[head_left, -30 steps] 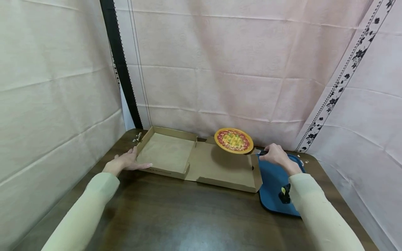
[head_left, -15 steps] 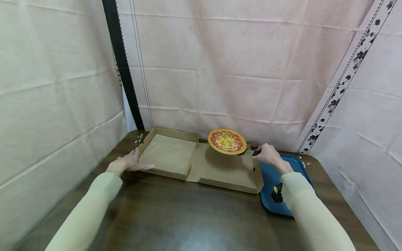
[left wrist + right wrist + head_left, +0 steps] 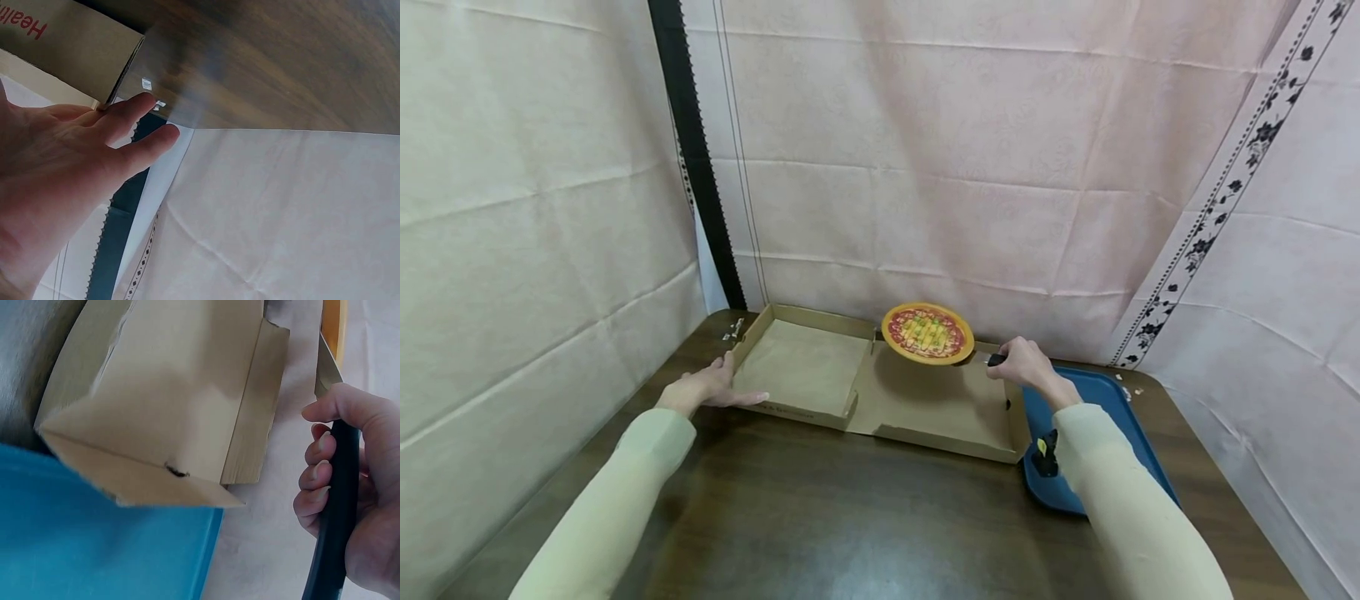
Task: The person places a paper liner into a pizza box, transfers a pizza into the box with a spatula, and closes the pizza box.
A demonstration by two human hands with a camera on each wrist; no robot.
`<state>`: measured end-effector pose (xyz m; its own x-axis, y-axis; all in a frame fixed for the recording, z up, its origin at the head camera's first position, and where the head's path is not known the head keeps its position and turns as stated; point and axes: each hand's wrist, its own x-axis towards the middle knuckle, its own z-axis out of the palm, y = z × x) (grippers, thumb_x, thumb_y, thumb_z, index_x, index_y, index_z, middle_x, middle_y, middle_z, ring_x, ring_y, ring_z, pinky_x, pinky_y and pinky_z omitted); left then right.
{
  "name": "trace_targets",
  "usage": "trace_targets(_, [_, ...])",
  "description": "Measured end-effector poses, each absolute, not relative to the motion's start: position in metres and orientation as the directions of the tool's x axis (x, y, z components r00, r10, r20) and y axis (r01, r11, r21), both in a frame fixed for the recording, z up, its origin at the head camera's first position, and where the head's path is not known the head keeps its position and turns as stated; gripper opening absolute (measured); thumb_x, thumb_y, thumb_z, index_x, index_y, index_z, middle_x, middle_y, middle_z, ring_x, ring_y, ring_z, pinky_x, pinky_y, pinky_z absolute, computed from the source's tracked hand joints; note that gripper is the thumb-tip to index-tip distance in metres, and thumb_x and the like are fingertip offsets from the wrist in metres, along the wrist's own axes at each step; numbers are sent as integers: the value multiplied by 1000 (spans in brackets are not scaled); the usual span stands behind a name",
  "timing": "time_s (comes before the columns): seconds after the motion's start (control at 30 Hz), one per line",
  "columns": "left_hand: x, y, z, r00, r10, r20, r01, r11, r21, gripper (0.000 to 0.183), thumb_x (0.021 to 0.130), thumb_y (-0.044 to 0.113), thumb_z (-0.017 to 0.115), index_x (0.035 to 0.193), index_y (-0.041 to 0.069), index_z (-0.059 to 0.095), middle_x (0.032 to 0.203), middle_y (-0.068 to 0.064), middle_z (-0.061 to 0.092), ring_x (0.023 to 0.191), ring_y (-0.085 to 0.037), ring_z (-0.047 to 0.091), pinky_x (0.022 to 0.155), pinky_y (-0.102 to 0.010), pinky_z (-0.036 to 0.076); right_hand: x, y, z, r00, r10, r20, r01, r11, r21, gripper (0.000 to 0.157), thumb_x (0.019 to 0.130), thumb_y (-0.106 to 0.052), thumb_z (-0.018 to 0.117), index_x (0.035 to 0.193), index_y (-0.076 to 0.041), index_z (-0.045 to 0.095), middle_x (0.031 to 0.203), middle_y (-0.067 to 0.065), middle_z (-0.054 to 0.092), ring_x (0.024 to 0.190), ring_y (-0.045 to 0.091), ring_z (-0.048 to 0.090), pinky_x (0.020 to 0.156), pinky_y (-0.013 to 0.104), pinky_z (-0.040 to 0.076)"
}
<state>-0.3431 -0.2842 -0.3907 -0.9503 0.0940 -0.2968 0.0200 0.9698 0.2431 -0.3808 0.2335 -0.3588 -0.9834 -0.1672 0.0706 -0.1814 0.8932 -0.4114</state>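
In the head view my right hand [image 3: 1024, 365] grips the black handle [image 3: 340, 494] of a pizza server with a metal blade. A round toy-looking pizza [image 3: 928, 333], with an orange crust and red and yellow topping, rides on the blade. It hovers over the opened lid [image 3: 940, 417] of a cardboard pizza box, casting a shadow there. My left hand [image 3: 703, 390] has its fingers spread along the left wall of the box's bottom half [image 3: 801, 367]. The left wrist view shows those fingers [image 3: 147, 150] reaching past the box corner.
A blue tray [image 3: 1097, 390] lies to the right of the box, partly under my right sleeve. The brown wooden table [image 3: 820, 517] runs in front. Pale cloth [image 3: 970, 167] hangs behind and on both sides, close to the box's far edge.
My right hand has moved left with the pizza server, carrying the pizza from the lid's far right towards the middle of the box. The left hand has stayed at the box.
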Motion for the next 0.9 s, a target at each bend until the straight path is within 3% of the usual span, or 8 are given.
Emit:
trace_targets(0.27, [-346,-283,-391,-952,104,-287,35,971,237,123,83,75,50,147,-16,-2,151,-42,8,138,-58,19,107,-75,15,-383,218,-356,-985,-159,70,-174,896,-408,22,77,-24,69,65,-10,59,56,-3,45,51,13,38,48,25,28])
trace_targets(0.5, [-346,-284,-390,-956,98,-278,32,971,235,122,83,73,51,147,-16,-1,151,-43,9,138,-58,20,106,-75,16,-387,201,-351,-980,-188,68,-199,883,-426,23,77,-24,70,63,-10,56,56,-3,44,49,11,35,47,24,27])
trace_targets(0.73, [-343,-283,-388,-953,100,-285,29,970,243,121,84,72,52,147,-17,-1,150,-43,8,138,-59,20,106,-75,16,-389,182,-353,-975,-218,47,-216,870,-444,20,78,-22,70,64,-10,60,65,6,66,49,12,43,46,24,31])
trace_targets(0.9, [-343,-283,-390,-954,99,-284,30,971,236,122,83,73,52,147,-17,-1,150,-43,8,137,-59,21,106,-75,18,-389,168,-355,-970,-240,42,-232,860,-455,20,79,-22,70,65,-9,63,68,7,69,49,12,44,46,24,30])
